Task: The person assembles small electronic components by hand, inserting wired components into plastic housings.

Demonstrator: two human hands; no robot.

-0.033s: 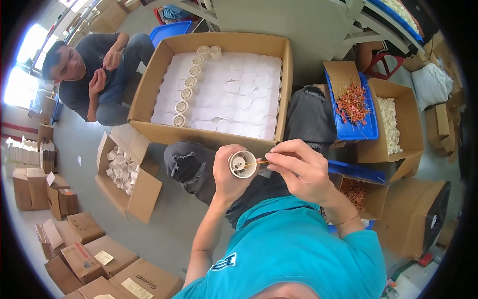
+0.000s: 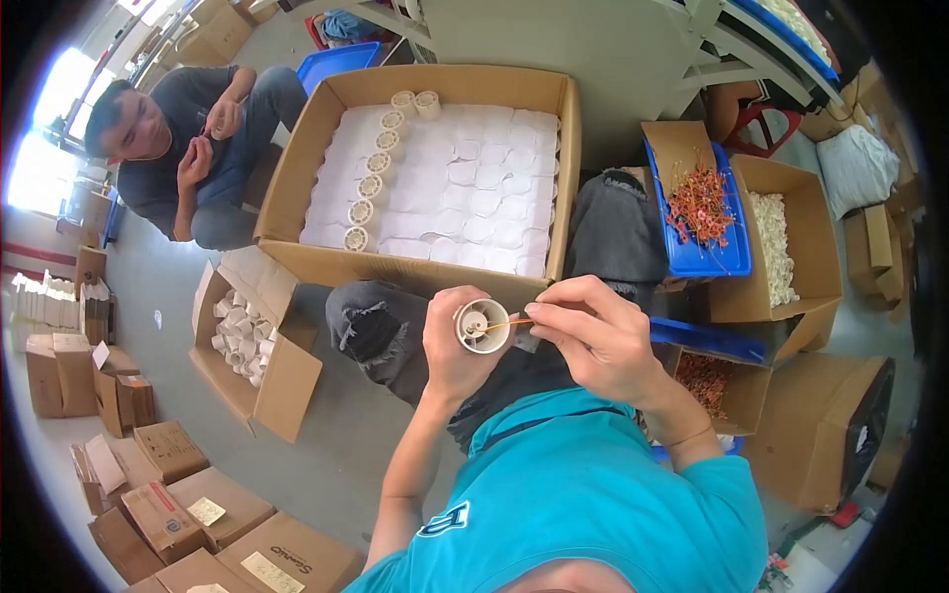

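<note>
Left hand (image 2: 450, 348) wraps a white cup (image 2: 483, 330) above the lap; right hand (image 2: 598, 336) pinches orange wire (image 2: 517, 322) coming out of it. Eight cups (image 2: 370, 187) standing in big carton (image 2: 395, 268); this one looks unfinished, wire outside its rim.
</note>
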